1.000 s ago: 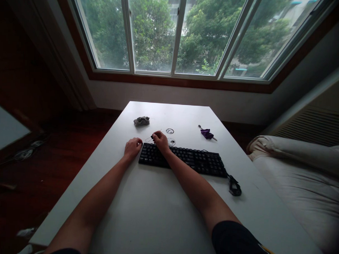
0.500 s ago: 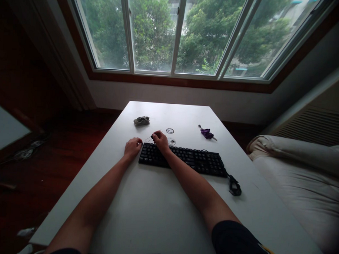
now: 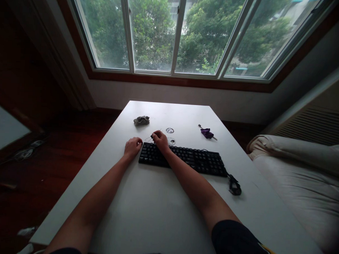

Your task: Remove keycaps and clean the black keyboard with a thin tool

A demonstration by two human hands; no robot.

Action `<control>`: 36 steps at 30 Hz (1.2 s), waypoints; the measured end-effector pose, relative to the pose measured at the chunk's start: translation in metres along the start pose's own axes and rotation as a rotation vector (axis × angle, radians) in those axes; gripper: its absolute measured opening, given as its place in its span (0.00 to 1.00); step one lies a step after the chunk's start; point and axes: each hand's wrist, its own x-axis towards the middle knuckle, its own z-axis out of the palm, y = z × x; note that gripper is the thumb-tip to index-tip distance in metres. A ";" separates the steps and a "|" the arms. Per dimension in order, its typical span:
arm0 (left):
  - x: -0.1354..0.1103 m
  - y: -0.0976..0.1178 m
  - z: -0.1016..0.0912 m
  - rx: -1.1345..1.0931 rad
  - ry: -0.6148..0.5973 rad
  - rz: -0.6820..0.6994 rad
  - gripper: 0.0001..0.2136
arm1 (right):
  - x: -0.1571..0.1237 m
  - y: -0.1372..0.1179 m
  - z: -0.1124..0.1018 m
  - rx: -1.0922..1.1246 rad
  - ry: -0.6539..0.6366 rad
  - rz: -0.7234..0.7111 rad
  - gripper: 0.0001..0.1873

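Note:
A black keyboard [image 3: 196, 159] lies across the white table, its coiled cable [image 3: 234, 186] at the right end. My right hand [image 3: 160, 140] is closed above the keyboard's back left part. It pinches a keycap puller [image 3: 151, 136], a small black grip with thin wire prongs pointing left. My left hand [image 3: 132, 147] rests beside the keyboard's left end with its fingers curled together. Something small and dark shows at its fingertips, too small to name. My right forearm hides part of the keys.
Behind the keyboard sit two small round clear dishes, one farther back [image 3: 169, 130] and one nearer [image 3: 172, 141]. A crumpled grey cloth [image 3: 141, 120] lies at the back left. At the right is a purple cloth [image 3: 207, 133] with a brush. A pale sofa [image 3: 298, 183] stands right of the table.

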 end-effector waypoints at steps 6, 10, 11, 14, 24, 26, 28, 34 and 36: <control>0.000 0.001 -0.001 -0.001 -0.001 0.006 0.07 | 0.000 -0.001 0.000 -0.009 0.003 0.016 0.14; -0.001 0.003 -0.002 0.009 -0.009 0.001 0.07 | -0.001 -0.001 0.000 -0.024 0.001 0.006 0.14; 0.000 0.003 -0.002 0.012 -0.012 -0.002 0.07 | -0.001 -0.001 0.000 -0.030 0.000 0.002 0.14; 0.000 0.003 -0.002 0.011 -0.017 -0.005 0.07 | -0.001 -0.001 0.000 -0.040 -0.011 -0.010 0.13; 0.000 0.003 -0.003 0.027 -0.024 0.001 0.07 | -0.004 -0.009 -0.002 -0.099 -0.028 0.015 0.12; 0.000 0.003 -0.002 0.022 -0.021 0.010 0.07 | -0.004 -0.010 -0.003 -0.111 -0.038 0.013 0.12; 0.000 0.002 -0.002 0.015 -0.018 0.016 0.07 | -0.004 -0.010 -0.003 -0.120 -0.048 0.007 0.11; 0.000 0.003 -0.002 0.025 -0.015 0.012 0.07 | -0.002 -0.003 -0.002 -0.149 -0.063 -0.022 0.12; 0.000 0.003 -0.003 0.030 -0.020 0.007 0.07 | -0.001 0.000 -0.001 -0.160 -0.067 -0.033 0.12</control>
